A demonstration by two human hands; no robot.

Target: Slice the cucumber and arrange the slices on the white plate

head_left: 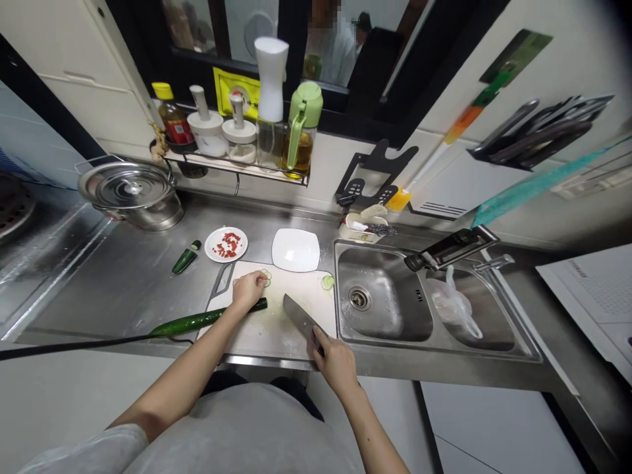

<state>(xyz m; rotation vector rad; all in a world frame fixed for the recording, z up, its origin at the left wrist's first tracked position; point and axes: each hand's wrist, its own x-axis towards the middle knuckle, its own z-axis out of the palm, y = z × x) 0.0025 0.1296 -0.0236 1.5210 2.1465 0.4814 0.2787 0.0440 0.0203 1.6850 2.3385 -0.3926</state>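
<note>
My right hand (337,359) grips the dark handle of a kitchen knife (299,317), whose broad blade points up and left over the white cutting board (291,342). My left hand (247,287) has its fingers pinched at thin cucumber slices (267,278) near the board's upper left. Below that hand lies a long cucumber (192,322), its cut end on the board and the rest reaching left past the edge. More cucumber slices (327,282) sit at the board's upper right corner.
Behind the board stand a plate of chopped red pieces (210,251) and a white dish (295,249). A short cucumber piece (185,260) lies left. The sink (385,322) adjoins the board's right side. A lidded steel pot (158,214) stands back left, below a seasoning rack (247,166).
</note>
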